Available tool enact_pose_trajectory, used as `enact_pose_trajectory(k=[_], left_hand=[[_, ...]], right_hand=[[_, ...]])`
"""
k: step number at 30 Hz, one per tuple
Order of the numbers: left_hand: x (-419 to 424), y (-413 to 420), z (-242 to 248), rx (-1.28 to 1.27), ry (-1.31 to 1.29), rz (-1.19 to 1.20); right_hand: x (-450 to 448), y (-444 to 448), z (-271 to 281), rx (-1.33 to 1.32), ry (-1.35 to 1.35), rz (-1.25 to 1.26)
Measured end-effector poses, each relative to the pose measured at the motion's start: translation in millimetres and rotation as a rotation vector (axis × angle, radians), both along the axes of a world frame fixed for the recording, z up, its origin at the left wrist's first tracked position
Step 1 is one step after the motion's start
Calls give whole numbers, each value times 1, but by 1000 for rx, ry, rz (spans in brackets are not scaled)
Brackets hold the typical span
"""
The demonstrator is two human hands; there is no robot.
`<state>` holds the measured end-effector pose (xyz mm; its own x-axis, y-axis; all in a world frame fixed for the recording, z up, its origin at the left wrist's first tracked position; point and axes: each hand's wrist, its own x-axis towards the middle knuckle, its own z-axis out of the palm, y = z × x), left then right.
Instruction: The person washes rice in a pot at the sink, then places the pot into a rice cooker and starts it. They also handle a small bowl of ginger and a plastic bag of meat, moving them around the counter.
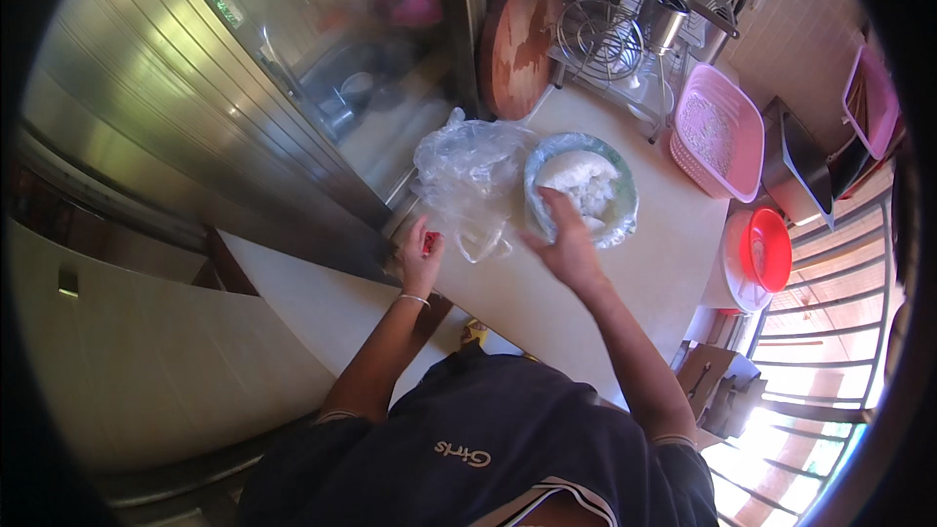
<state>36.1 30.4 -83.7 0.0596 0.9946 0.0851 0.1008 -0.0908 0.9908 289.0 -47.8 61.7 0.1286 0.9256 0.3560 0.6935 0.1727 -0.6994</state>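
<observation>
A small red thing (432,243) lies in the grasp of my left hand (422,252), near the counter's left edge; what it is I cannot tell. My right hand (567,241) is held with thumb and fingers apart at the near side of a bowl (624,194) covered in clear plastic. White, partly crumbled material (578,170) fills the bowl, and my fingertips overlap its near part in the view; whether they touch it is unclear. Crumpled clear plastic bags (476,161) rest on the counter (505,307) left of the bowl.
A round wooden cutting board (518,51) leans beside the glass door. Behind the bowl stands a metal dish rack (607,80) with utensils. Along the right are a pink plastic basket (743,139), a red basin (782,249) and cardboard boxes (706,373). A large metal panel (241,117) borders the left.
</observation>
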Motion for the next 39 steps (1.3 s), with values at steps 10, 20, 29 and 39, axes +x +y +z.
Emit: enact_pose_trajectory(k=[10,20,29,39], left_hand=[[-33,-10,28,426,398,-171],[-44,-9,39,441,437,-299],[-35,0,34,451,490,-260],[24,-24,92,325,100,-194]], right_hand=[[-80,113,-79,-291,-561,-48],[-53,106,-23,-69,70,-115],[28,-75,68,116,926,-439],[80,-285,19,71,794,-907]])
